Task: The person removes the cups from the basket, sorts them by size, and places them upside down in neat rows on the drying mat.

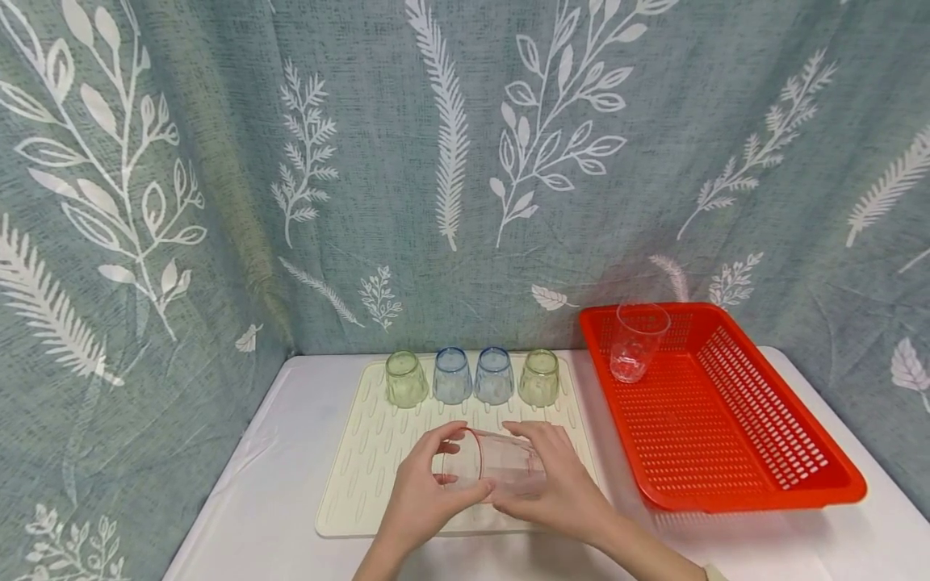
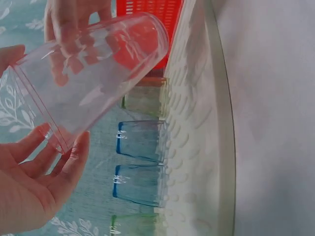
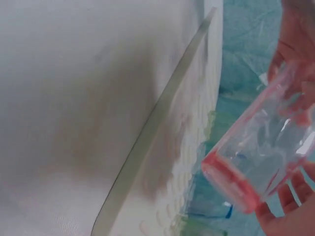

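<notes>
A clear, pink-tinted glass tumbler lies on its side in the air above the cream drying mat, held between both hands. The left hand grips its rim end, with thumb and fingers spread around the pink rim, as the left wrist view also shows. Around the base end curl the fingers of the right hand; in the right wrist view the thick pink base touches the fingertips. Along the mat's back edge stand a green glass, two blue glasses and another green glass.
To the right of the mat sits a red plastic basket with perforated sides. A tall clear tumbler leans in its back left corner. A white cloth covers the table, and a patterned grey-green curtain hangs behind.
</notes>
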A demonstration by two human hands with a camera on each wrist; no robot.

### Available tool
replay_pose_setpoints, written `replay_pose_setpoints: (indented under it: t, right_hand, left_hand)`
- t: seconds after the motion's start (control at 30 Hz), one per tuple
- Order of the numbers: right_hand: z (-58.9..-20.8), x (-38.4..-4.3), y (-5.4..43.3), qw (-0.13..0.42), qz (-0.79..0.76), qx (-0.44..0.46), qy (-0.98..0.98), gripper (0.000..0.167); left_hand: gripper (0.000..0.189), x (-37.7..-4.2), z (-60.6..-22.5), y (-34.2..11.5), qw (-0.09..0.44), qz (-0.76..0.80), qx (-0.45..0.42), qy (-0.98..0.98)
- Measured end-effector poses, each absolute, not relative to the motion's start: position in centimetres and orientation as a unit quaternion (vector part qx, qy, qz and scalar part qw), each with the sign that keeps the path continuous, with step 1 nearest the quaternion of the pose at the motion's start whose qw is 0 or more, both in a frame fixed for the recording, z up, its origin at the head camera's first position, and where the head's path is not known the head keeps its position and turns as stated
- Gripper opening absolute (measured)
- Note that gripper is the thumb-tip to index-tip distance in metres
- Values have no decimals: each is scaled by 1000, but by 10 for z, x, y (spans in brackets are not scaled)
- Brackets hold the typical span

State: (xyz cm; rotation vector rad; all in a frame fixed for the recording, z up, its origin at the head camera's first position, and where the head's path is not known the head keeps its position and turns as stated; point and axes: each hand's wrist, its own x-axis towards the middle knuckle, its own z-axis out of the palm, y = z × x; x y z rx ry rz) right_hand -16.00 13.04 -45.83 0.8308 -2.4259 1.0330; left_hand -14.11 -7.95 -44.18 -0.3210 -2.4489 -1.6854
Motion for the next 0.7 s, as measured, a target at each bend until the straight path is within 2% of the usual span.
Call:
replay_pose_setpoints:
  t: [0.2, 0.43, 0.7]
  right_hand:
    - [-457, -164, 140, 135, 469, 226, -843, 78]
    - [-459, -171, 149, 3, 641, 158, -751, 65]
    - [-455, -167, 149, -138, 747, 195, -620, 71]
  left_hand:
    - [62, -144, -442, -90, 32, -625, -56, -778]
    - [56, -145, -447, -101, -6, -702, -37, -711]
    - [55, -141, -447, -104, -32, -776, -45, -629]
